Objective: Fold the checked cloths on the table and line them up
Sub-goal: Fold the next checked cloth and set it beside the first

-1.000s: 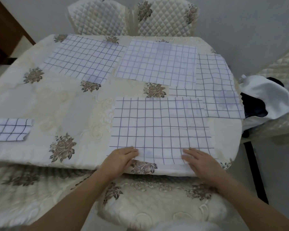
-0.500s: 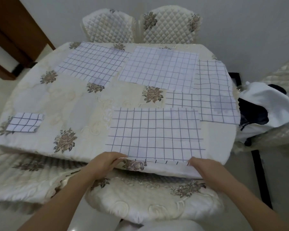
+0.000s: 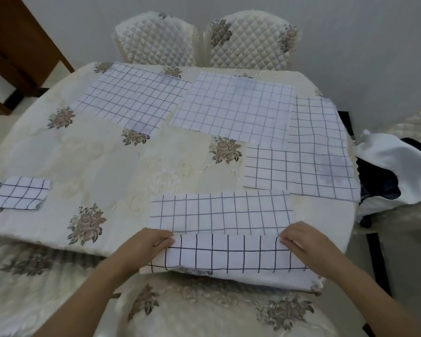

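Note:
A white cloth with dark checks (image 3: 220,212) lies at the table's near edge, its near part lifted and turned over toward the far side. My left hand (image 3: 147,242) pinches the left corner of that raised edge. My right hand (image 3: 299,239) pinches the right corner. Three more checked cloths lie flat farther back: one at the far left (image 3: 131,98), one at the far middle (image 3: 233,108), one at the right (image 3: 316,152). A small folded checked cloth (image 3: 21,193) sits at the table's left edge.
The round table (image 3: 102,161) wears a cream tablecloth with flower prints. Two quilted chairs (image 3: 204,40) stand behind it. A white and dark garment (image 3: 394,171) lies on a chair at the right. A cushioned seat (image 3: 204,310) is below my arms.
Both hands went from lying flat on the near cloth's edge to pinching its corners, and they have lifted that edge and carried it over toward the far side.

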Motion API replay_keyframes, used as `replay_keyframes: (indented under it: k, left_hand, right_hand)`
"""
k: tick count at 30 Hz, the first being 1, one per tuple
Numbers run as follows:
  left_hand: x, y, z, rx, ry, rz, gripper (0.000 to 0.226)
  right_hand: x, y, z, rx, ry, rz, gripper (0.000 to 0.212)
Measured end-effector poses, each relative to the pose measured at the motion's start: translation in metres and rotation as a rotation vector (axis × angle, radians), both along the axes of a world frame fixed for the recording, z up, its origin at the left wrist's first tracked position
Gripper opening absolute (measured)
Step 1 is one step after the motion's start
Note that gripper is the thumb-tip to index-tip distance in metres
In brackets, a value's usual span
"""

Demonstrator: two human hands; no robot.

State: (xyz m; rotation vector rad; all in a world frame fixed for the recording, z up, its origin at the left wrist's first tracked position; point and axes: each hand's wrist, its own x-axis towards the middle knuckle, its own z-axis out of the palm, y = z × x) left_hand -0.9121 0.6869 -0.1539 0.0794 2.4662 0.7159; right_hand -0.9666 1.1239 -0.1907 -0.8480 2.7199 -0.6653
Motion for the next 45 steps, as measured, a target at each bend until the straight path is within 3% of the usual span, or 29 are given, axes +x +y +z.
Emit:
replay_keyframes:
  k: [4, 7, 14, 24, 28, 31, 35, 39, 45]
  left_hand:
    - [-0.047, -0.013, -0.020, -0.060, 0.057, 0.044, 0.027]
    - [-0.073, -0.018, -0.033, -0.160, 0.103, 0.011, 0.027]
    - [-0.102, -0.027, -0.055, -0.216, 0.216, 0.039, 0.024]
    - [-0.090, -0.017, -0.079, -0.441, 0.608, 0.150, 0.017]
    - [-0.060, 0.018, -0.058, -0.352, 0.666, 0.192, 0.028]
    - [-0.021, 0.042, -0.048, -0.279, 0.624, 0.033, 0.045]
    - [0.014, 0.049, -0.056, -0.352, 0.511, -0.182, 0.070]
    - [0.018, 0.052, -0.069, -0.422, 0.452, -0.216, 0.074]
    - [0.008, 0.058, -0.083, -0.470, 0.421, -0.232, 0.077]
  right_hand:
    - [-0.055, -0.023, -0.009, 0.073, -0.021, -0.031, 0.029]
    - [-0.084, -0.037, -0.021, 0.169, -0.092, -0.021, 0.025]
    - [-0.116, -0.055, -0.035, 0.285, -0.057, -0.123, 0.019]
    - [-0.116, -0.067, -0.036, 0.238, 0.017, -0.270, 0.016]
    - [-0.108, -0.067, -0.039, 0.189, 0.073, -0.318, 0.012]
    - [-0.096, -0.065, -0.031, 0.138, 0.163, -0.289, 0.022]
    - [-0.045, -0.063, -0.019, 0.103, 0.322, -0.135, 0.040]
    - [0.008, -0.069, -0.034, 0.179, 0.245, 0.008, 0.071]
    - [0.016, -0.087, -0.057, 0.286, 0.136, -0.062, 0.075]
